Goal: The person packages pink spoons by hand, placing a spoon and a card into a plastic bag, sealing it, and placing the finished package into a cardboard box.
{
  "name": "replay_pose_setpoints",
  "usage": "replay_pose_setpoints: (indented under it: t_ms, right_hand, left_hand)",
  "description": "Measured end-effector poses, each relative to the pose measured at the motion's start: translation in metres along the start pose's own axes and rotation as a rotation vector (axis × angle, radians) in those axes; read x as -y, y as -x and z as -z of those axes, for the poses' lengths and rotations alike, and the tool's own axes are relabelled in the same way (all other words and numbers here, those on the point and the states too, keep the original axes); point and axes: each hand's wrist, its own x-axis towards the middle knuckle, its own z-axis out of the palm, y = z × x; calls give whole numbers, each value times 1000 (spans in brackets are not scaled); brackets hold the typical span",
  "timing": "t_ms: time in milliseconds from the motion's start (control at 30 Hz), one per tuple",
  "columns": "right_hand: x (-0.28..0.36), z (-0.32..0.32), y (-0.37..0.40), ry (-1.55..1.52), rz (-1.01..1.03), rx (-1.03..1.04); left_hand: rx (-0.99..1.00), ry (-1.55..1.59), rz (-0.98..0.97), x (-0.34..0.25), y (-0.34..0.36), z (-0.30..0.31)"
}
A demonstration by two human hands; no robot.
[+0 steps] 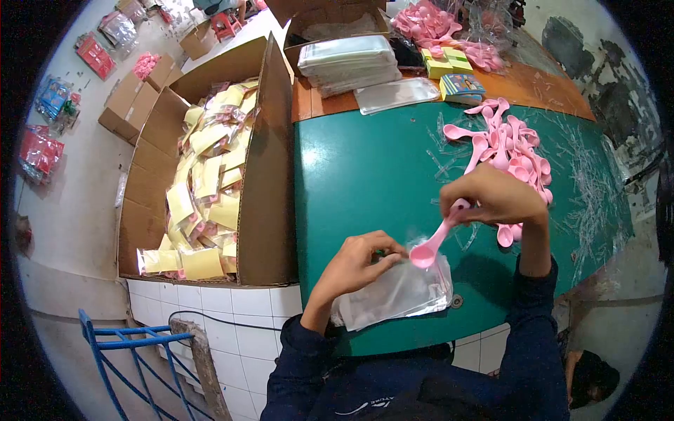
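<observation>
My right hand (495, 195) grips a pink spoon (434, 243) by its handle, its bowl pointing down and toward me. The bowl is over the far edge of a stack of clear plastic bags (397, 295) near the front of the green table. At that edge my left hand (361, 263) has thumb and forefinger close together on the film of a clear plastic bag; the exact pinch is hard to see. A pile of pink spoons (518, 151) lies beyond my right hand, partly hidden by it.
To the left stands a large open cardboard box (254, 168) filled with packed bags with yellow cards (209, 179). Stacked clear bags (347, 62), yellow card packs (447, 62) and small booklets (462, 88) sit at the back. Plastic strips (597, 189) litter the right side of the green table (358, 182).
</observation>
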Motion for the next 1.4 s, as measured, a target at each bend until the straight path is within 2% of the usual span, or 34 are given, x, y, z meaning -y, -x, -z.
replay_pose_setpoints:
  t_ms: [33, 133, 233, 267, 333, 433, 500, 600, 767, 900, 1000, 1167, 1367, 1400]
  right_hand:
    - [-3, -5, -5, 34, -28, 64]
    - [-16, -15, -12, 101, 37, 37]
    - [-23, -13, -11, 61, 164, -44]
    - [-21, -10, -8, -33, 109, -93]
    - [-14, 0, -1, -219, -3, -190]
    - [-16, 4, 2, -438, -19, -407]
    - [-18, 3, -3, -593, -37, -533]
    - [-6, -2, -8, -604, -48, -631]
    - [1, -9, -12, -523, -72, -642]
    - [0, -9, -11, -393, -93, -660]
    - [3, -13, -14, -419, -53, -723]
    - [7, -17, -16, -393, -64, -643]
    - [5, -23, -20, -441, -21, -530]
    - [4, -23, -20, -456, -20, -516]
  left_hand:
    - [-3, 65, 33, 0, 2, 2]
    - [-55, 325, 78, 1, 6, 12]
    - [-61, 515, 106, -7, 5, 26]
    - [-75, 549, 111, -11, 4, 29]
    - [-138, 533, 156, -17, -1, 32]
    - [-164, 499, 249, -19, -8, 31]
    - [-160, 505, 239, -21, -10, 25]
    - [-141, 507, 226, -18, -12, 22]
    - [-143, 530, 188, -10, -13, 19]
    - [-152, 532, 229, -18, -13, 22]
    - [-148, 524, 209, -16, -13, 22]
    - [-194, 608, 124, -12, -18, 14]
    - [-165, 627, 20, -29, -26, 12]
    - [-122, 601, 61, -27, -26, 13]
